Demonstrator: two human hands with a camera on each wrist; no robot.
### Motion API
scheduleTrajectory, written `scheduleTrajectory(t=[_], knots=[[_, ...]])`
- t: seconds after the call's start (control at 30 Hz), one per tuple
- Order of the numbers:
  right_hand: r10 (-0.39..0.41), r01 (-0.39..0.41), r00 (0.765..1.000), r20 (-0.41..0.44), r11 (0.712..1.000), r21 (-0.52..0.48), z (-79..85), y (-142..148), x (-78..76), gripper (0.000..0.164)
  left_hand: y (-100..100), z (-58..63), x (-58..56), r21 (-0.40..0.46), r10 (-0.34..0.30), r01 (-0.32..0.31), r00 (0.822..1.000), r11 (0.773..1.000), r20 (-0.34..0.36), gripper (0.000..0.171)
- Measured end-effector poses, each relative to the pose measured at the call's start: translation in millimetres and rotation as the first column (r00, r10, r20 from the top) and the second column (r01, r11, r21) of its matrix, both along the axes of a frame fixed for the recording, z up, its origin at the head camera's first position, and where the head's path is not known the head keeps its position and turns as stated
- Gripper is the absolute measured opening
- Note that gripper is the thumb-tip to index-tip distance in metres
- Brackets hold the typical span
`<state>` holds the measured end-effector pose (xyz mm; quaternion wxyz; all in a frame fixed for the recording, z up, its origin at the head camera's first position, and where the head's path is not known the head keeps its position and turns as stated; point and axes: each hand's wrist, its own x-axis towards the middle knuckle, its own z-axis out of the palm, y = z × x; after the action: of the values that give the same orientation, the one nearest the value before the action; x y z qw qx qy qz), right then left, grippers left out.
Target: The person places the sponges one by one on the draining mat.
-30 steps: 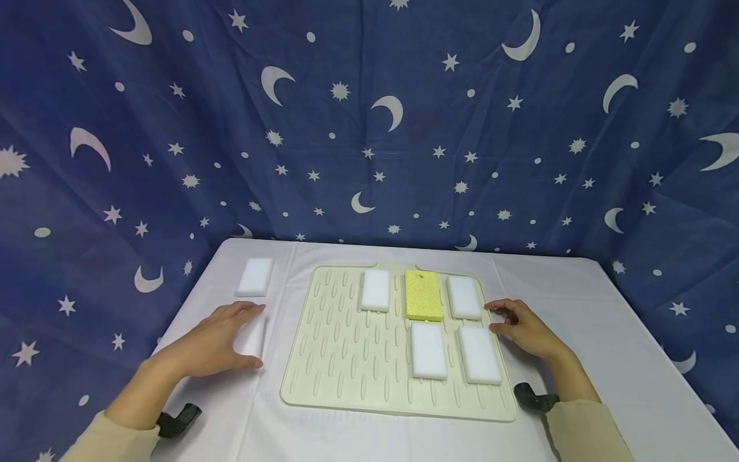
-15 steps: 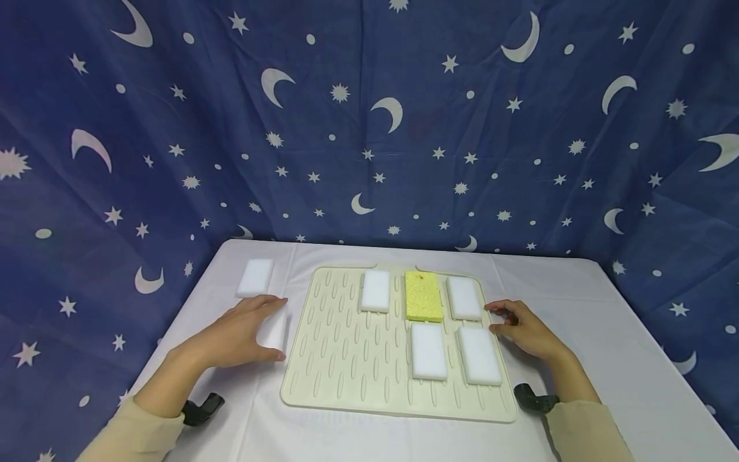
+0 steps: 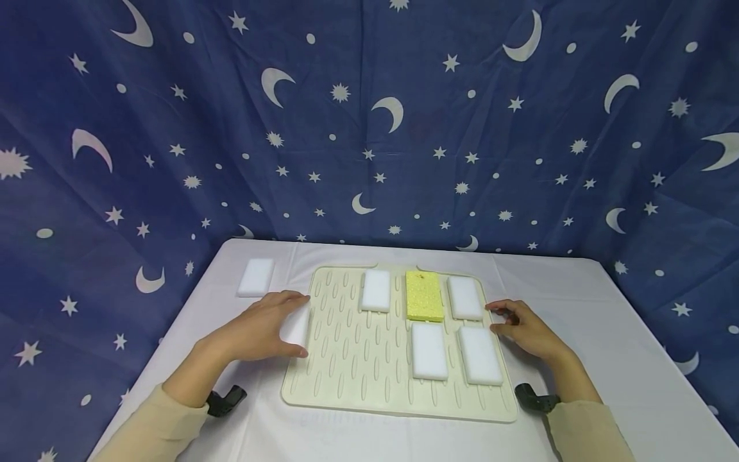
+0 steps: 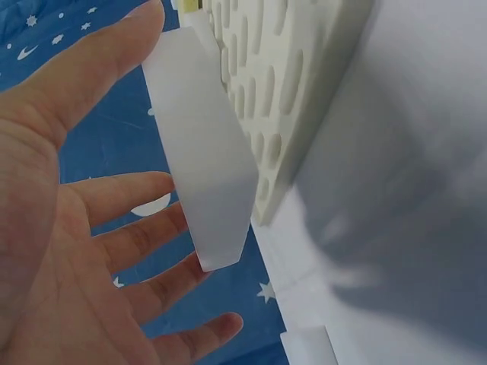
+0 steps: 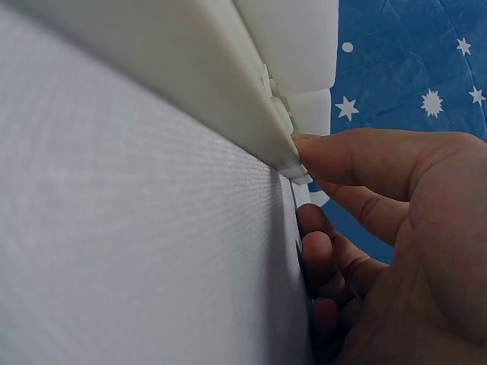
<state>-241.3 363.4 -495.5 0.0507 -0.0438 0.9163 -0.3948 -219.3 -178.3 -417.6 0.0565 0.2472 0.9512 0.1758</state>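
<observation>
My left hand (image 3: 258, 328) grips a white foam sponge (image 4: 198, 144) by its edges, thumb on one side and fingers on the other. In the head view this sponge overlaps the left edge of a cream drying mat (image 3: 331, 359) covered in oval ridges; whether it touches the mat cannot be told. My right hand (image 3: 528, 330) holds the mat's right edge, thumb and forefinger at the rim and the other fingers curled. On the mat lie a yellow sponge (image 3: 424, 296) and several white sponges, among them one at the back left (image 3: 376, 290).
Another white sponge (image 3: 256, 277) lies on the white tablecloth (image 3: 577, 308) at the far left. A dark blue curtain (image 3: 369, 128) with moons and stars hangs behind the table. Each wrist wears a black camera mount, the left one (image 3: 226, 402) close to the table.
My left hand has moved to the right with the white sponge, from the tablecloth to the mat's left edge. My right hand and the other sponges have stayed put.
</observation>
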Motion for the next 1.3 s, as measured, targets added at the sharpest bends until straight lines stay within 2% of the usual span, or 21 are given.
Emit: scheduleTrajectory(t=[0.27,0.83,1.3], knots=[[-0.003,0.003,1.000,0.006,1.000,0.000,1.5,-1,0.3,0.047,17,-1.7,-1.6,-0.004,-0.013,0.013,0.999,1.000,0.032,0.101],[0.014,-0.014,1.000,-0.009,1.000,0.011,0.7,-1,1.4,0.047,58,-4.9,-3.4,-0.018,-0.052,0.053,0.997,0.998,0.050,0.100],[0.013,-0.013,1.000,-0.005,1.000,0.009,-0.4,0,0.7,0.046,85,-9.0,-2.8,-0.051,-0.087,0.088,0.996,0.995,0.027,0.102]])
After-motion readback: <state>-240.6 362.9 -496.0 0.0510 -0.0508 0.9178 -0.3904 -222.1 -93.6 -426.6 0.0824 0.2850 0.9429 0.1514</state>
